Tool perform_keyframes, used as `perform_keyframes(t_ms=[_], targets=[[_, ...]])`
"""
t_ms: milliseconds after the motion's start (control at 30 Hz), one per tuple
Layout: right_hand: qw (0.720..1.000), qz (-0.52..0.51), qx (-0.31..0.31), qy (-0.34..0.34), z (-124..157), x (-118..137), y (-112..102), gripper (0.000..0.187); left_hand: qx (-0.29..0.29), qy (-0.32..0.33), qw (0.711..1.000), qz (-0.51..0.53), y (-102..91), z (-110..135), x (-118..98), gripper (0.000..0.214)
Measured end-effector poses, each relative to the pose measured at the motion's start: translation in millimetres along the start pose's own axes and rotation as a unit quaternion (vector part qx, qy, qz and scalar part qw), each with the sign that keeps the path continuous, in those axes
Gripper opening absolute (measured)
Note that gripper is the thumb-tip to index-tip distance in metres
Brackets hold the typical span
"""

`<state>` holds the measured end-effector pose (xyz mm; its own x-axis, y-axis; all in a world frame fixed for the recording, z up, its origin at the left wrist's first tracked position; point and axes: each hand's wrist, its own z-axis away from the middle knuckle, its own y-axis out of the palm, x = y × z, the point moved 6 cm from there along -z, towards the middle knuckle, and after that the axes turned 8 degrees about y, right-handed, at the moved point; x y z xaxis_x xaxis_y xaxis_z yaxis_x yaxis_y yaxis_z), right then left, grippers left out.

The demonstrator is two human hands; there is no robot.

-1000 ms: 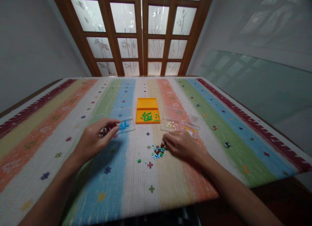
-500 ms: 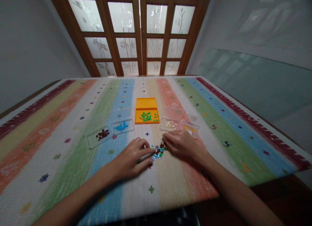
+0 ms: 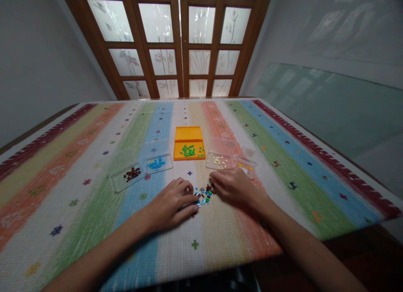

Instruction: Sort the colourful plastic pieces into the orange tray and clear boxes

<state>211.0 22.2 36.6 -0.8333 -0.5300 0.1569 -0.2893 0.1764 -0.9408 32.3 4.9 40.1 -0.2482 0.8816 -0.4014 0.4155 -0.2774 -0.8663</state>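
Observation:
A small mixed pile of tiny toy bricks (image 3: 204,195), blue, dark brown, green and pale, lies on the striped cloth between my hands. My left hand (image 3: 171,204) rests at its left edge, thumb and index finger drawn close together over the nearest pieces; whatever they pinch is too small to make out. On the other side, my right hand (image 3: 231,185) has its fingers curled together at the pile's right edge, and their tips hide what they may grip. Beyond it, a clear box of cream pieces (image 3: 217,161) is just ahead of the right knuckles.
An orange open case (image 3: 189,133) with green bricks (image 3: 188,150) stands straight ahead. To the left are clear boxes of blue bricks (image 3: 156,162) and dark brown bricks (image 3: 132,173). Yellow pieces (image 3: 244,167) sit in another clear box at right. The striped cloth (image 3: 94,208) covers the table.
My left index finger has drawn back from over the pile towards the thumb, and a dark brown piece near it no longer shows. The right hand has barely moved.

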Motion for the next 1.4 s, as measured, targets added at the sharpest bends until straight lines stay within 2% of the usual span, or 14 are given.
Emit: perform_keyframes(t_ms=[267,433,500,600,667,1000,1200,1400], targets=[[1.000,0.004,0.008,0.006,0,1,-2,0.019,-0.008,-0.010,1.000,-0.008,-14.1,5,10,0.019],[1.000,0.005,0.008,0.003,0,0,0,0.019,-0.018,-0.021,0.999,-0.021,-11.6,4,13,0.021],[1.000,0.002,0.005,0.002,1,0,1,0.019,-0.019,-0.030,0.999,-0.026,-8.9,2,14,0.029],[1.000,0.001,0.003,-0.001,1,0,2,0.019,-0.008,-0.041,0.999,-0.027,-4.6,0,15,0.054],[1.000,0.001,0.001,-0.001,1,0,2,0.019,0.002,-0.039,0.999,-0.026,-2.7,-2,14,0.061],[1.000,-0.002,0.019,0.006,0,1,1,0.020,-0.009,-0.042,0.998,-0.047,-8.1,0,13,0.041],[1.000,0.006,0.020,0.012,1,1,1,0.019,-0.023,-0.038,0.998,-0.043,-9.3,1,11,0.036],[1.000,-0.005,0.019,0.005,2,-1,3,0.018,0.001,-0.027,0.999,-0.020,-4.4,-2,7,0.037]])
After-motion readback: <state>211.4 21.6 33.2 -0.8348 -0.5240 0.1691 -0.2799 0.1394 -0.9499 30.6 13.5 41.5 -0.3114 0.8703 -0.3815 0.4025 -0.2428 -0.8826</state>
